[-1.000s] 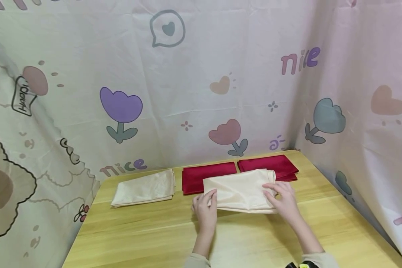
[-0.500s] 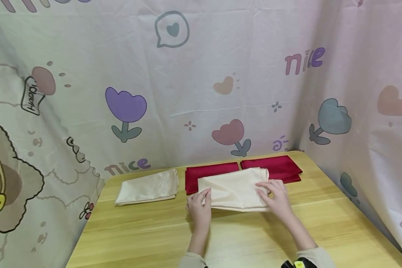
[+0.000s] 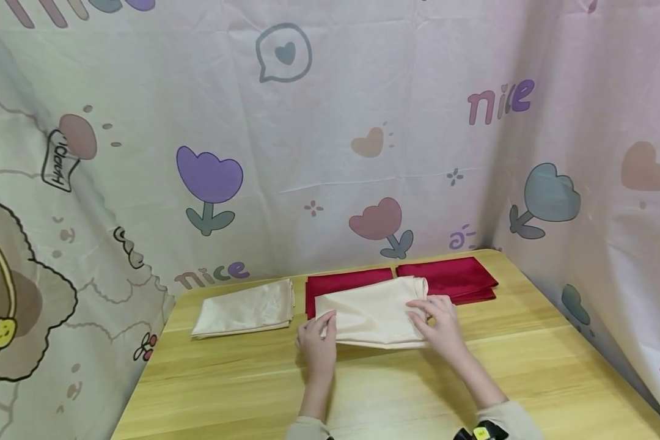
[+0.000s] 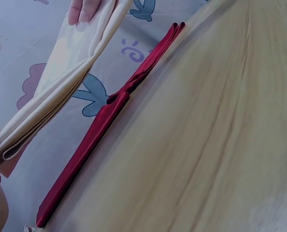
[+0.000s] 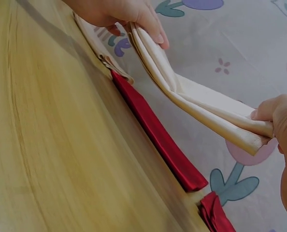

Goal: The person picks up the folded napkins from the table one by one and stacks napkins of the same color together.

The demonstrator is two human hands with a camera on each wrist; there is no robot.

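A folded cream cloth is held between both hands, raised off the table, as the wrist views show. My left hand pinches its left end, thumb on top. At the right end my right hand grips it between thumb and fingers. In the right wrist view the layered cloth sags a little in the middle. Behind it, a folded red cloth lies partly covered from the head view. Another folded red cloth lies to the right of that one.
A second folded cream cloth lies at the back left of the wooden table. A printed curtain hangs along the table's back and both sides.
Both hands have carried the cream cloth a little to the left, in front of the left red cloth. More of the right red cloth shows now. The head view has shifted slightly.
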